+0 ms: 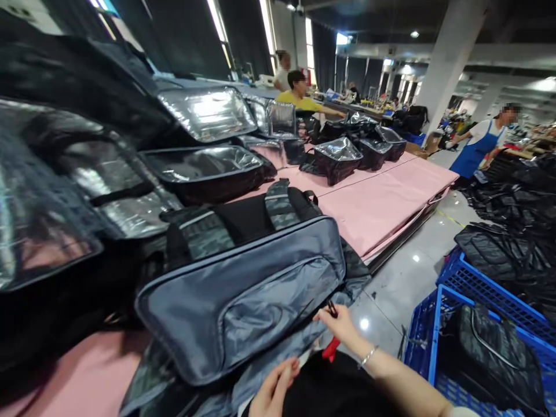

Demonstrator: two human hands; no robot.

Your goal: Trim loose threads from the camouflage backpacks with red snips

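The camouflage backpack (260, 289) is laid on the pink surface (373, 208) with its grey lining exposed, presumably so that the edges can be reached. At the backpack's near right edge, a small black tool (332, 309), possibly thread snips, is gripped in the fingers of the right hand (341, 324). Below the backpack's near edge, the left hand (274, 389) is held with thumb and fingers drawn together; whether anything is pinched cannot be told. Beyond the backpack, foil-lined bags (339, 150) are stood opening upward, probably to keep their shape. No brand, label or writing can be read.
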